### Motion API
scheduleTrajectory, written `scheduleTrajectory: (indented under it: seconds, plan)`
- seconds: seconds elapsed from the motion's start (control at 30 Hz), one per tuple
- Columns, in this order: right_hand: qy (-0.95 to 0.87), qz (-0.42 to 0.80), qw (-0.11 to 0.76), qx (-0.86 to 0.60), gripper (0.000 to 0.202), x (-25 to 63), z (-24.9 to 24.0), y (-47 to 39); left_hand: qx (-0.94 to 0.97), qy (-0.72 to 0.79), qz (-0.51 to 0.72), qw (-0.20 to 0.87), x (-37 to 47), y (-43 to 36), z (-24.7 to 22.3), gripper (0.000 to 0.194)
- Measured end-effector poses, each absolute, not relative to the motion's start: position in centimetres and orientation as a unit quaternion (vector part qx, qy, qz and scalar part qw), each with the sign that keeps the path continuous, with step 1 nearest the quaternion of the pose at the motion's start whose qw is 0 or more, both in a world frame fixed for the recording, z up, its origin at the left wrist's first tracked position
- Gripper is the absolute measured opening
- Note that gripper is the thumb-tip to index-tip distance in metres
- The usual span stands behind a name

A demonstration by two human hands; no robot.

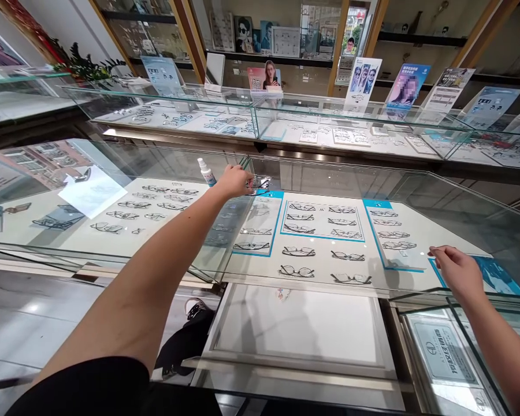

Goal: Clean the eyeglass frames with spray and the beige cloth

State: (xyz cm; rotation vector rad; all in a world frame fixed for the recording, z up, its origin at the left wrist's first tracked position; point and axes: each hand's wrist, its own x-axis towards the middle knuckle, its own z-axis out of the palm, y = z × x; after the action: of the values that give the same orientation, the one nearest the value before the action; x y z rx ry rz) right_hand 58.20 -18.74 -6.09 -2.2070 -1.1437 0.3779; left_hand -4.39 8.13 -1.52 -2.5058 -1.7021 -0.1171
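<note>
My left hand (235, 181) reaches across the glass counter, its fingers closed at a pair of eyeglasses (260, 185) near the far edge. The frame pokes out to the right of the fingertips; the exact grip is partly hidden. Just left of that hand stands a white spray bottle (207, 173) with a blue label. My right hand (458, 270) hovers over the right part of the counter, fingers curled together, with nothing visible in them. Beneath the glass lie rows of eyeglasses (299, 252), some on a blue-edged white display card (323, 233).
An open white drawer (303, 329) juts out below the counter (260, 271). At the left, a white sheet (91, 190) rests on the glass. Behind runs a second glass showcase (329, 104) topped with standing advertising cards (364, 84). A framed certificate (444, 349) lies at lower right.
</note>
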Motion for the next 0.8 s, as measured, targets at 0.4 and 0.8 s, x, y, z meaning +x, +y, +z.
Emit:
scheduleTrajectory:
  seconds: [0.4, 0.8]
  plan:
    - [-0.434, 0.128, 0.290, -0.843, 0.041, 58.3, -6.2, -18.5, -0.882, -0.462, -0.093, -0.003, -3.2, -7.7, 4.6, 0.013]
    - [-0.426, 0.133, 0.288, -0.847, 0.038, 57.1, -4.9, -18.9, -0.872, -0.333, 0.067, -0.353, 4.9, -24.4, -4.3, 0.021]
